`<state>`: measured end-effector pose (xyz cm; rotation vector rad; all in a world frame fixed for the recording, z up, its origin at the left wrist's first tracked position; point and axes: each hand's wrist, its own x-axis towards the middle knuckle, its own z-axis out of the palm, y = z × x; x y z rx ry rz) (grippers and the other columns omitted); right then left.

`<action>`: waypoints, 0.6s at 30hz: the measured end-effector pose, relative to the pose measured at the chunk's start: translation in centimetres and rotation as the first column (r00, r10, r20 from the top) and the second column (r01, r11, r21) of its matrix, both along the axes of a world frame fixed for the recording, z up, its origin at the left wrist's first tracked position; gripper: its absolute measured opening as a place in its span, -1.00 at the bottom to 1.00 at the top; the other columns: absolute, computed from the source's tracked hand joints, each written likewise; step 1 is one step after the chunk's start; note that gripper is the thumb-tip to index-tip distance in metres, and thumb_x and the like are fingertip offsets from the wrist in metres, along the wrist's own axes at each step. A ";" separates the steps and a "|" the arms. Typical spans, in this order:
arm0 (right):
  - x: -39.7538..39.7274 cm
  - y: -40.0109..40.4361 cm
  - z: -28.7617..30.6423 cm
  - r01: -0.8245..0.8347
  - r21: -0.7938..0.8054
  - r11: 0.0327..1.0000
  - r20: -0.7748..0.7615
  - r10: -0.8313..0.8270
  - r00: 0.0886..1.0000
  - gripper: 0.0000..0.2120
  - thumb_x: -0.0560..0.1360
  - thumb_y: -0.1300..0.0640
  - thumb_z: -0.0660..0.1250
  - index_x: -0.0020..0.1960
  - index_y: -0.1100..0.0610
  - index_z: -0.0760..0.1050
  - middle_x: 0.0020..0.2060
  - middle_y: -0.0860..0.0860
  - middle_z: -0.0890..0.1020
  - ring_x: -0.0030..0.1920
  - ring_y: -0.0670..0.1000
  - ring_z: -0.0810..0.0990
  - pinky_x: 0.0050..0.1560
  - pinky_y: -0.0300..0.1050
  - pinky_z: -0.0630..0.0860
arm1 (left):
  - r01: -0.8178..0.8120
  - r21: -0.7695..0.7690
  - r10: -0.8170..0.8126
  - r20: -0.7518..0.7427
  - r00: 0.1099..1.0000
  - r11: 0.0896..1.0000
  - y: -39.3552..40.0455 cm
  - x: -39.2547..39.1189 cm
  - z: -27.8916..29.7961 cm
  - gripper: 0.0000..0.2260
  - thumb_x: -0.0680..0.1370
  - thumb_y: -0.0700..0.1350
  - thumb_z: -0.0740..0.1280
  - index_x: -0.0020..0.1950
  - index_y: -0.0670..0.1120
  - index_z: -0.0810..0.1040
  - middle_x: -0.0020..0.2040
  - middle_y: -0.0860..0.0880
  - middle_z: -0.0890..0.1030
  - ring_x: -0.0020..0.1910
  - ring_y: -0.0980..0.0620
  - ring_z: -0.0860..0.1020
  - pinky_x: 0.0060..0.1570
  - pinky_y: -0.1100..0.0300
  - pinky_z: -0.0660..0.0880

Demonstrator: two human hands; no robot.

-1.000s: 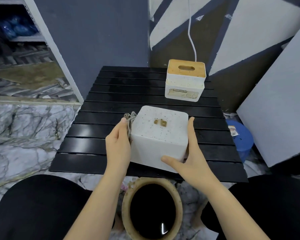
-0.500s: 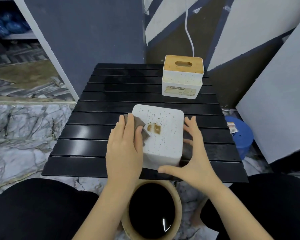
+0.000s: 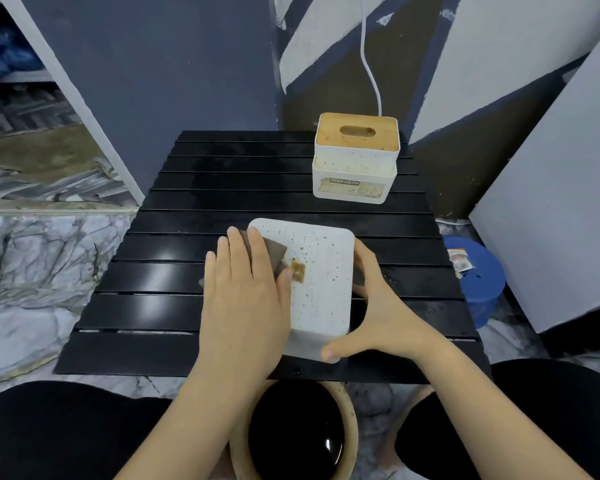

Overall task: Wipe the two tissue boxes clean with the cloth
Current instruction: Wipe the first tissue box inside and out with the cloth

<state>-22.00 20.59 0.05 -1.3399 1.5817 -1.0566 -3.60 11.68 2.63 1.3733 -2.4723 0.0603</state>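
A white tissue box, speckled with brown spots and a brown patch, lies upturned near the front of the black slatted table. My left hand presses a brown-grey cloth flat on the box's left part. My right hand grips the box's right side, thumb at its front corner. A second white tissue box with a wooden slotted lid and a torn label stands upright at the back right.
A beige bucket of dark liquid stands on the floor between my knees, just under the table's front edge. A blue tub sits on the floor to the right. A white cable hangs down the wall behind.
The near box was lowered flat onto the table. My left hand moved from its left side onto its upper face with the cloth and slid right toward the brown patch.
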 end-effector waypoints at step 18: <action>-0.2 -0.3 -1.3 0.030 -0.085 0.996 0.005 -0.030 1.000 0.38 0.11 0.11 0.77 0.65 -0.10 -0.07 0.57 -0.17 0.18 0.58 -0.13 0.25 0.55 -0.02 0.33 | 0.437 0.097 -0.399 -0.268 0.877 0.894 -0.2 -6.3 1.1 -0.53 0.56 -0.02 0.12 0.39 -0.16 0.56 0.41 -0.16 0.54 0.38 -0.18 0.50 0.38 -0.03 0.40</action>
